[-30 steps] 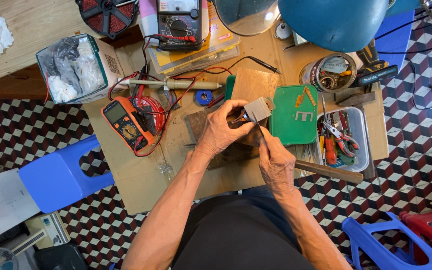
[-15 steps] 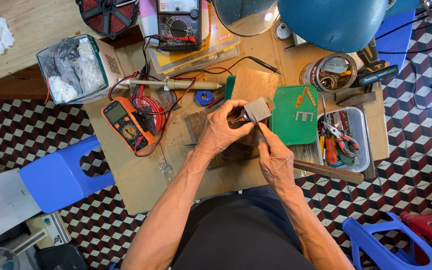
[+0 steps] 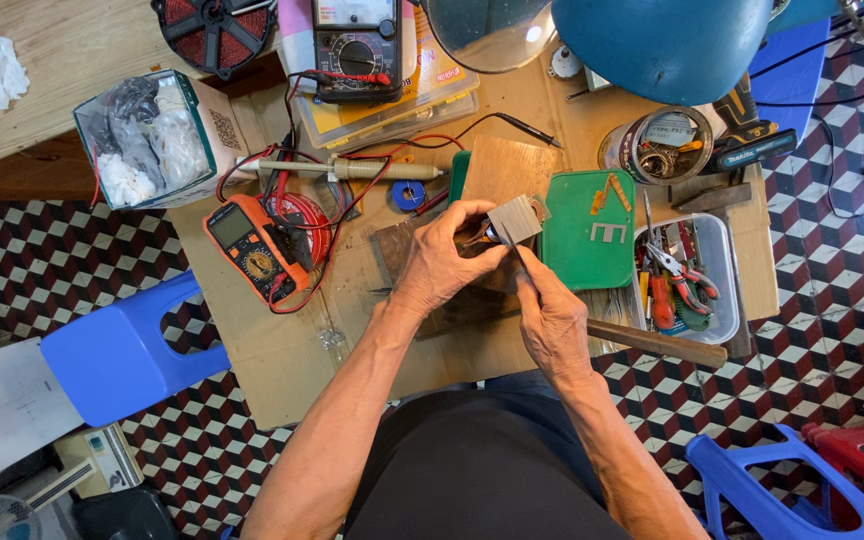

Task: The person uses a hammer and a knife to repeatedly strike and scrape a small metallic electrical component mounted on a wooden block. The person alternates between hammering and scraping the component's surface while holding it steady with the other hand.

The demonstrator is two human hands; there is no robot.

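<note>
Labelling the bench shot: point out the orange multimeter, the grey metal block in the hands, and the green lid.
orange multimeter (image 3: 250, 247), head view, middle of its face below the display.
grey metal block (image 3: 514, 219), head view, centre of its top face.
green lid (image 3: 584, 240), head view, bare centre of its surface.

Both forearms are bare from elbow to wrist, with no sleeves, watch or bracelet showing. The left hand (image 3: 442, 262) and the right hand (image 3: 552, 320) wear no gloves and no rings that can be made out. A plain black top (image 3: 482, 470) covers the torso, and a strip of blue fabric shows at its upper edge.
</note>
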